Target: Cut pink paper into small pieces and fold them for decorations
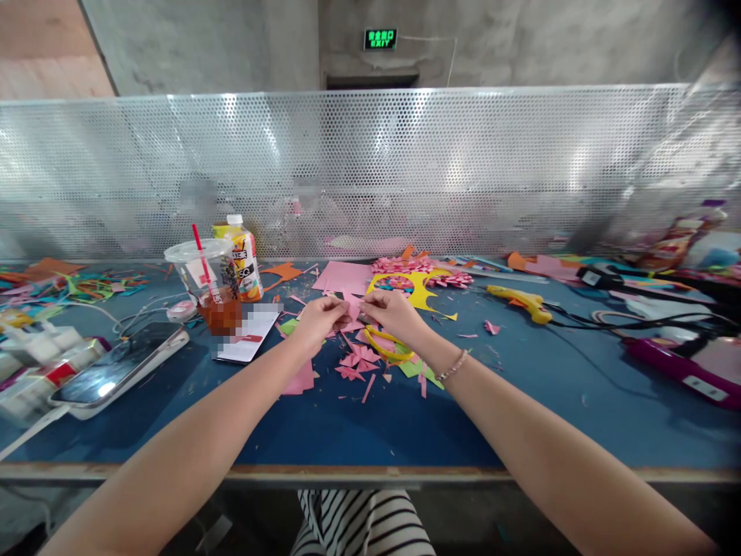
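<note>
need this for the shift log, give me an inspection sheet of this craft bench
surface: blue table, paper scraps strewn over it
job's things: small pink paper piece pinched between left hand and right hand; folded pink shapes and yellow scissors below
clutter: iced drink cup, bottle, phone, yellow glue gun
grippers: both hands closed on the paper
cables: black cord from the right; white cable at left
surroundings: perforated metal screen, exit sign

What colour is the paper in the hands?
Pink. The paper shows in the head view, pinched between both hands.
</note>
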Demonstrator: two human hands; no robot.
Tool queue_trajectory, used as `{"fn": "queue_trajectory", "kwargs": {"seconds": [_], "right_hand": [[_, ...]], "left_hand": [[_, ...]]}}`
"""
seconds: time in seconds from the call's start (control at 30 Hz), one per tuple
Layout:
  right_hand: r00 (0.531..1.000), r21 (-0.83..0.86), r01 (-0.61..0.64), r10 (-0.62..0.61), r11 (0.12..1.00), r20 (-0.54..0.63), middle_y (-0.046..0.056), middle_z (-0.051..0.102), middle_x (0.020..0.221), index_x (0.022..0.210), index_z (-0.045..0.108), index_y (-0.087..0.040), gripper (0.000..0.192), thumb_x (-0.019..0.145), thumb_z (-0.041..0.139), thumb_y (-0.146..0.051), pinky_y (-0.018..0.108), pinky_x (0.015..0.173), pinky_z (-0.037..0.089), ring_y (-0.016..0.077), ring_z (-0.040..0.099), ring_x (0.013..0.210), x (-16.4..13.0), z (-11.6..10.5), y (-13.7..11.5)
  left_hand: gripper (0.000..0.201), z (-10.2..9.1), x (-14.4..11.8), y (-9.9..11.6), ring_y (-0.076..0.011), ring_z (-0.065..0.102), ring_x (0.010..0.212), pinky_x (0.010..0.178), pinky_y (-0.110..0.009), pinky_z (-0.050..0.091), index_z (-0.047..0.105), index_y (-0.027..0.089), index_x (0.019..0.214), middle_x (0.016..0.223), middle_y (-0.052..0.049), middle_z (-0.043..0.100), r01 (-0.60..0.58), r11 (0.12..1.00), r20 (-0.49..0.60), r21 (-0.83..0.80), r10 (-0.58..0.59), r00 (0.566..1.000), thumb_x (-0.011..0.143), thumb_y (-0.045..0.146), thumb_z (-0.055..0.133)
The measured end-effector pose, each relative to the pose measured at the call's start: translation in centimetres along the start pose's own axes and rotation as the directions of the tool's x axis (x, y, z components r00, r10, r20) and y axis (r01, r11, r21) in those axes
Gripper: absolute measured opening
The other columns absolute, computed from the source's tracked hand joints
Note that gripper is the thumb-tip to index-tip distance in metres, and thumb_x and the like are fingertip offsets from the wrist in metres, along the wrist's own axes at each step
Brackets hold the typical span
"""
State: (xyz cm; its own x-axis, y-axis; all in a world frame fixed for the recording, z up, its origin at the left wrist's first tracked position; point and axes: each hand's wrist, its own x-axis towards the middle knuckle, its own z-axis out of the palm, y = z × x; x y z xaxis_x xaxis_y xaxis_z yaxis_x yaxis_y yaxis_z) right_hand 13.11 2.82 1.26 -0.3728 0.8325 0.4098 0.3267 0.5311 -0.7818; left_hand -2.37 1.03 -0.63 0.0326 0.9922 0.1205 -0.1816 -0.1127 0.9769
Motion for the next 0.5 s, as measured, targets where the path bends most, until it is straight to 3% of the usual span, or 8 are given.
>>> {"fn": "queue_trajectory", "kwargs": {"seconds": [0.17, 0.33, 0.5], "right_hand": [[1.0, -0.014, -0.007, 0.007, 1.0, -0.026, 0.0, 0.057, 0.058, 0.066, 0.059, -0.014, 0.019, 0.07, 0.058, -0.032, 0.023, 0.05, 0.037, 0.0098, 0.048, 0.052, 0.04, 0.13, 0.44], [0.998, -0.044, 0.004, -0.006, 0.999, -0.057, -0.002, 0.053, 0.055, 0.062, 0.055, -0.016, 0.021, 0.066, 0.063, -0.035, 0.022, 0.047, 0.034, 0.0088, 0.045, 0.05, 0.04, 0.26, 0.64], [1.0, 0.102, -0.015, 0.016, 0.995, -0.005, -0.004, 0.049, 0.053, 0.062, 0.052, -0.016, 0.023, 0.065, 0.063, -0.035, 0.022, 0.047, 0.035, 0.0074, 0.042, 0.048, 0.18, 0.24, 0.69]], "left_hand": [[0.011, 0.28, -0.18, 0.17, -0.0121, 0.059, 0.061, 0.071, -0.03, 0.048, 0.056, 0.015, 0.067, 0.066, -0.003, 0.062, -0.028, 0.999, -0.007, -0.045, 0.028, 1.0, 0.067, 0.024, 0.064], [0.021, 0.62, -0.58, 0.57, -0.0143, 0.06, 0.067, 0.075, -0.033, 0.047, 0.058, 0.016, 0.071, 0.073, -0.004, 0.063, -0.005, 0.994, 0.024, -0.111, 0.007, 1.0, 0.068, 0.035, 0.065], [0.01, 0.68, -0.62, 0.71, -0.0121, 0.059, 0.069, 0.078, -0.032, 0.047, 0.058, 0.016, 0.069, 0.071, 0.001, 0.06, -0.048, 0.992, 0.007, -0.118, 0.049, 0.999, 0.061, 0.016, 0.064]]}}
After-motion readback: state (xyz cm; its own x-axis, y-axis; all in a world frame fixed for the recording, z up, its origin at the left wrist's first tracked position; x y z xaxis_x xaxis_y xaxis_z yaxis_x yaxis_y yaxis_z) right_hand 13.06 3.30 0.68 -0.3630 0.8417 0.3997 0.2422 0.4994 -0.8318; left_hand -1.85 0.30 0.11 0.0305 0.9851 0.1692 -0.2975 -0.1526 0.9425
